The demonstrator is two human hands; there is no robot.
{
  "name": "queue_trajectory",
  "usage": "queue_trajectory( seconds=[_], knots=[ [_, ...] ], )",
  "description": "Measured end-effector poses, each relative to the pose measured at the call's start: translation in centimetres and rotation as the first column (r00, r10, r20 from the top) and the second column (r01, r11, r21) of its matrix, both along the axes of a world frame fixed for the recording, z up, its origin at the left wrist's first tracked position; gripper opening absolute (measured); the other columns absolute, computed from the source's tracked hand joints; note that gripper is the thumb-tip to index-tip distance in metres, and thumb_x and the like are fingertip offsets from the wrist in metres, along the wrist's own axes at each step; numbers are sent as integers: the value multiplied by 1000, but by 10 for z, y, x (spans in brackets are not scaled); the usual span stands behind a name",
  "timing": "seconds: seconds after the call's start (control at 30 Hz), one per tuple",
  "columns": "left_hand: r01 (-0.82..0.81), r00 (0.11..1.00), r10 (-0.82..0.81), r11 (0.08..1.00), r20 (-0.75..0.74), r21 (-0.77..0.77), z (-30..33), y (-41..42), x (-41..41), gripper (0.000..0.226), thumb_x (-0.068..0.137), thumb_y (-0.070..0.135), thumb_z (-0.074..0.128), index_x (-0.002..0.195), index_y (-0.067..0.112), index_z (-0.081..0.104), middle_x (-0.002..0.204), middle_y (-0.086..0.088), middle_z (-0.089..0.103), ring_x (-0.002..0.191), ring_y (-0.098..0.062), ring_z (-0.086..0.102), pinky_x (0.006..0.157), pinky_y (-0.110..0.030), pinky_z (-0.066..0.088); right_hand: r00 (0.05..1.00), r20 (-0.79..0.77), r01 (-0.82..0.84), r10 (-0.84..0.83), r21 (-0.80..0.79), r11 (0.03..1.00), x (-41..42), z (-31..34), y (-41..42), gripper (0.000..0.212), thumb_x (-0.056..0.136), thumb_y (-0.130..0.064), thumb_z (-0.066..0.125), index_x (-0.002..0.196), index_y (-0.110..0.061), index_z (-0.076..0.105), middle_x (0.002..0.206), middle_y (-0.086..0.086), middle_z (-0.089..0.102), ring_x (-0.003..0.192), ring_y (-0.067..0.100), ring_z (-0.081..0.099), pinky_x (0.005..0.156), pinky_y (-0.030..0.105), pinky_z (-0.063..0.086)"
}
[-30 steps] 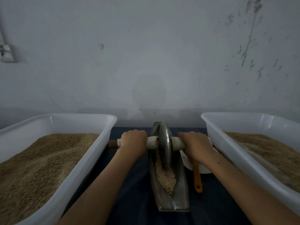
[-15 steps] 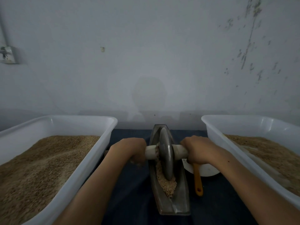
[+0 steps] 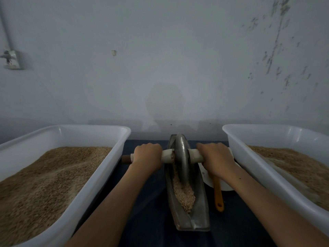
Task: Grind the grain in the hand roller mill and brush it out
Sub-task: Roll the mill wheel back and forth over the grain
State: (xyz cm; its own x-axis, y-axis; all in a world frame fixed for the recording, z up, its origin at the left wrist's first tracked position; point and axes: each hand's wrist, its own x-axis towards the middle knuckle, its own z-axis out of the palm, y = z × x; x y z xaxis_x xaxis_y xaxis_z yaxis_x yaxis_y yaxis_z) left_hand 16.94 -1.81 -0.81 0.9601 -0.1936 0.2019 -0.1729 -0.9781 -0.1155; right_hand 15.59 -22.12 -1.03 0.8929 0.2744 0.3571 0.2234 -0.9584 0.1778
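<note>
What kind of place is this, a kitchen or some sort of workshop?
Probably a small, plain grain-processing workroom rather than a kitchen. Two white plastic tubs heaped with grain flank a metal hand roller mill on a dark cloth, set against a bare, scuffed wall.

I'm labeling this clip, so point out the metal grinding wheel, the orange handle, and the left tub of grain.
metal grinding wheel (image 3: pixel 181 157): head view, on the disc's shiny face.
orange handle (image 3: pixel 218 194): head view, mid-shaft.
left tub of grain (image 3: pixel 106 128): head view, on the white far rim.
</note>
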Motion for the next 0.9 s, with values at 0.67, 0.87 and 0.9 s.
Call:
queue_trajectory(
  seconds=[0.67, 0.87, 0.9],
  knots=[
    [-14, 997, 15, 1000, 81, -3, -2, -3, -1, 21, 90, 21, 56, 111, 17, 55, 106, -4, 61, 96, -22, 58, 74, -31, 37, 995, 95, 34, -34, 7, 999, 4, -9, 1, 16, 89, -15, 56, 101, -22, 48, 102, -1, 64, 93, 22, 60, 73, 30, 28],
    [22, 999, -23, 1000, 38, 15, 0, 0, 0, 26, 87, 24, 58, 112, 16, 55, 107, -5, 62, 97, -23, 59, 71, -31, 37, 998, -53, 33, -34, -19, 999, 0, 1, -1, 20, 87, -14, 58, 105, -20, 52, 105, 2, 62, 96, 21, 60, 71, 28, 32],
    [35, 999, -35, 999, -13, 19, 2, 1, 0, 30, 85, 26, 61, 113, 16, 56, 107, -5, 62, 97, -23, 59, 71, -31, 38, 992, -121, 37, -40, -27, 999, -1, 5, -1, 22, 86, -15, 59, 107, -19, 54, 108, 3, 62, 98, 22, 59, 72, 27, 35]
  ],
)
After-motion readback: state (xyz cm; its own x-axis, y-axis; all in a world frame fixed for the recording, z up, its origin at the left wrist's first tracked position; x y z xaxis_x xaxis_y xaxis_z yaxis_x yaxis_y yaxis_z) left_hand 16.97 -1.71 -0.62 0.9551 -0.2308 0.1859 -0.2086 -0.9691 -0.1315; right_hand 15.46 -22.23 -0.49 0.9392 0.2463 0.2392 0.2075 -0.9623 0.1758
